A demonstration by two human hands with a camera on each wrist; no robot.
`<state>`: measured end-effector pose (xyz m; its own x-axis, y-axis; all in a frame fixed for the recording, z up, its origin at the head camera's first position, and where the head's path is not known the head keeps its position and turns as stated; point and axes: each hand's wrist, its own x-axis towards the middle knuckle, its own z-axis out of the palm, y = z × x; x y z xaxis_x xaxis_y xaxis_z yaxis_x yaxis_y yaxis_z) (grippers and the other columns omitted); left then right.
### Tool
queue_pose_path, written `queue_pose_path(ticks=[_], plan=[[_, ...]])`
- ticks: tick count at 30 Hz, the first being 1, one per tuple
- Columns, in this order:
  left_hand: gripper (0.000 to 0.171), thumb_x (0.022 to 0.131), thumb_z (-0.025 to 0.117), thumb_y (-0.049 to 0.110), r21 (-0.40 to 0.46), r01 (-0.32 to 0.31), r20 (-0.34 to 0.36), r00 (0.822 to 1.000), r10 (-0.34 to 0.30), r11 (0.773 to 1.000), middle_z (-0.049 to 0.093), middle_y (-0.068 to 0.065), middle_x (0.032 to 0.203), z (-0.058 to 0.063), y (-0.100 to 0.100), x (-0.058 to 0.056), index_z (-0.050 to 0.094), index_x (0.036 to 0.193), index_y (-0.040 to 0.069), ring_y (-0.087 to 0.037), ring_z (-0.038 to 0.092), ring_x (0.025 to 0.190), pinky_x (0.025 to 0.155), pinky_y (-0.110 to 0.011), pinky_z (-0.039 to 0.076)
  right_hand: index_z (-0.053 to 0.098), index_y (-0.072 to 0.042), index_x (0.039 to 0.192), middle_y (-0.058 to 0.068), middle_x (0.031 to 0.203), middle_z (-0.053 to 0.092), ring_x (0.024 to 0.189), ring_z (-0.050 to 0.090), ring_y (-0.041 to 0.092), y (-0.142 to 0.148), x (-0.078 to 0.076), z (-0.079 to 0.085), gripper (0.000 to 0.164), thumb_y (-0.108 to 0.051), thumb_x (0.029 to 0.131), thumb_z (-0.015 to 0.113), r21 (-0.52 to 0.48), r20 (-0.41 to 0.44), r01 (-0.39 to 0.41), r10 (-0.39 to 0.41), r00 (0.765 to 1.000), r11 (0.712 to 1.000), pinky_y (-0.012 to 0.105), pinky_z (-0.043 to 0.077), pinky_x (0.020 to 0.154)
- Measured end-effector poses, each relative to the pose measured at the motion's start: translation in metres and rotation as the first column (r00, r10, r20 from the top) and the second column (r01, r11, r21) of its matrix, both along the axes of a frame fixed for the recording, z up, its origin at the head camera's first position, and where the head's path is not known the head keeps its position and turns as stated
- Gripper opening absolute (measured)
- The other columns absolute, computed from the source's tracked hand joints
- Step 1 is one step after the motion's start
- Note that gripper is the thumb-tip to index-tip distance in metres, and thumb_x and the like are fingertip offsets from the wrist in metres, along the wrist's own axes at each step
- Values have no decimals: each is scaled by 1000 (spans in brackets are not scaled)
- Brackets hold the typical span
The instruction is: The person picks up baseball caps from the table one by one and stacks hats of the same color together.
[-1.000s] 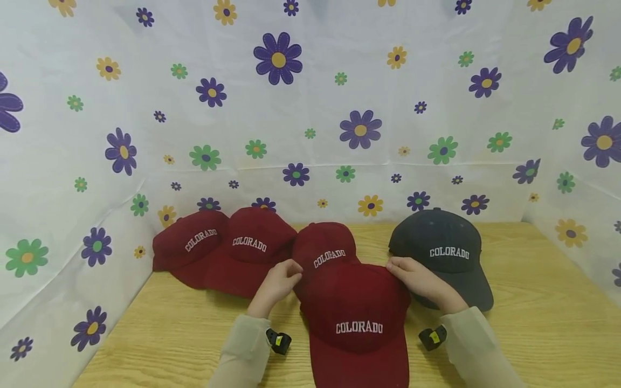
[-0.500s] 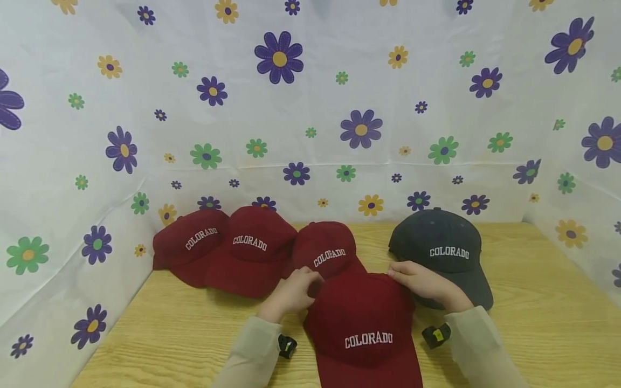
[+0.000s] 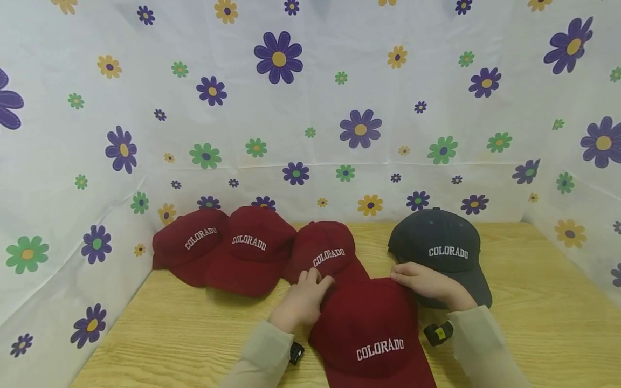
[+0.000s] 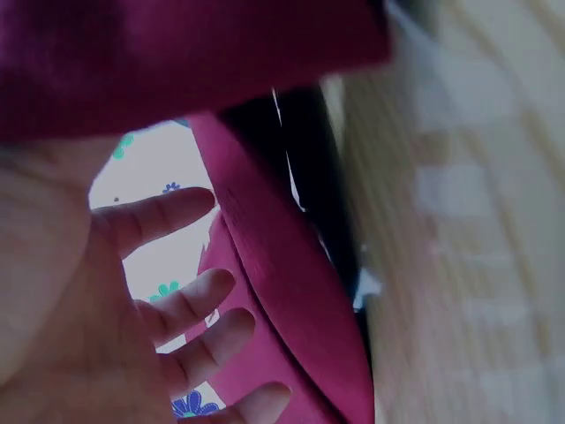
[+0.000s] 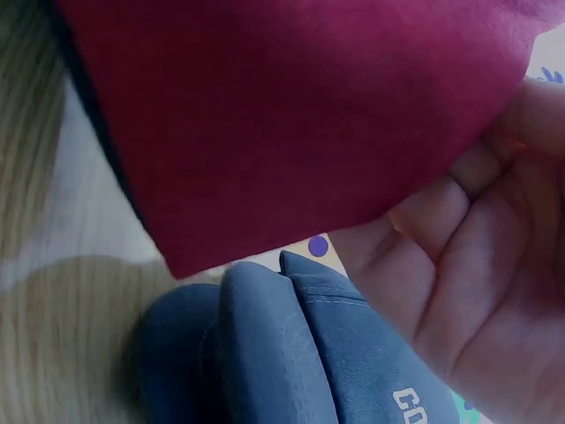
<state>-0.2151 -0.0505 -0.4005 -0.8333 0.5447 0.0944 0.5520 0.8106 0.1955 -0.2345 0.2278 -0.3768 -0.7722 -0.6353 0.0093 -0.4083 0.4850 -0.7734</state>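
My right hand (image 3: 429, 281) pinches the back top of the front maroon cap (image 3: 371, 323), which reads COLORADO in white and has its brim toward me. In the right wrist view, curled fingers (image 5: 437, 212) lie against the maroon cloth (image 5: 291, 132). At that cap's left side is my left hand (image 3: 303, 299); the left wrist view shows its fingers (image 4: 207, 349) spread apart and loosely bent, with nothing between them. The thumb is hidden there behind maroon cloth (image 4: 177, 62). Just behind stands another maroon cap (image 3: 325, 242), its brim partly covered by the front one.
Two more maroon caps (image 3: 252, 237) overlap at the back left. A dark navy cap (image 3: 436, 231) stands at the right, behind my right hand. Wooden table (image 3: 160, 334) lies underneath, and a white flowered cloth (image 3: 310, 97) surrounds the back and sides.
The front maroon cap has shifted right and toward me, its front turned slightly. My left hand has moved right and a little nearer along it; the right hand has barely moved.
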Motion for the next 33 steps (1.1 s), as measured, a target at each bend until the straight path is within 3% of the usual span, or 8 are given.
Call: queue_pose_path(ticks=[10,15,18,20,23,25,27,33], plan=[[39,73,65,0,-66,-3,-79,997,-2,998,38,-7,93,3,9,5,46,105,11,-22,36,83,55,-34,39,50,-7,72,-5,62,38,58,40,10,2,1,2,26,-15,94,41,19,18,-20,20,1000,1000,25,35,56],[40,77,61,0,-49,31,-107,994,-36,998,43,-8,102,4,11,6,49,113,10,-25,41,93,58,-32,44,49,-7,71,-4,62,37,58,39,9,4,1,1,25,-12,94,40,23,20,-22,21,1000,999,25,34,55],[39,81,59,7,-37,11,-140,990,-16,999,46,-8,110,6,13,5,50,119,8,-26,43,100,61,-32,47,50,-7,72,-5,62,38,58,39,9,4,2,3,24,-9,94,40,32,15,-17,16,1000,999,25,34,55],[37,85,55,11,-5,-24,-191,981,23,1000,49,-8,113,9,13,4,51,121,7,-27,45,102,62,-34,48,50,-8,72,-5,62,38,57,39,9,4,2,4,24,-8,94,40,37,6,-11,11,1000,999,25,34,54],[30,87,53,13,121,-56,-306,948,91,991,56,-8,108,15,10,2,56,115,4,-27,52,96,68,-35,48,50,-8,72,-5,61,38,57,39,9,3,3,6,24,-9,94,40,34,-10,-3,3,1000,999,26,34,54],[23,87,53,9,245,-54,-374,916,146,968,60,-9,100,17,8,-1,59,108,2,-26,55,89,70,-35,48,50,-8,72,-5,60,38,56,39,9,3,3,6,25,-10,94,40,26,-18,4,-3,1000,1000,26,34,54],[19,86,55,7,363,-41,-404,893,196,931,62,-9,95,19,5,-3,61,103,1,-25,57,84,71,-34,47,50,-8,72,-5,61,37,57,39,9,2,3,7,24,-10,94,40,15,-31,3,-3,1000,1000,25,34,54],[18,86,54,1,592,7,-381,883,273,806,63,-11,93,32,-3,-4,62,102,0,-25,58,84,71,-36,47,50,-7,71,-5,61,37,58,39,9,0,0,5,24,-6,93,41,-26,-105,38,-41,994,999,25,34,55]])
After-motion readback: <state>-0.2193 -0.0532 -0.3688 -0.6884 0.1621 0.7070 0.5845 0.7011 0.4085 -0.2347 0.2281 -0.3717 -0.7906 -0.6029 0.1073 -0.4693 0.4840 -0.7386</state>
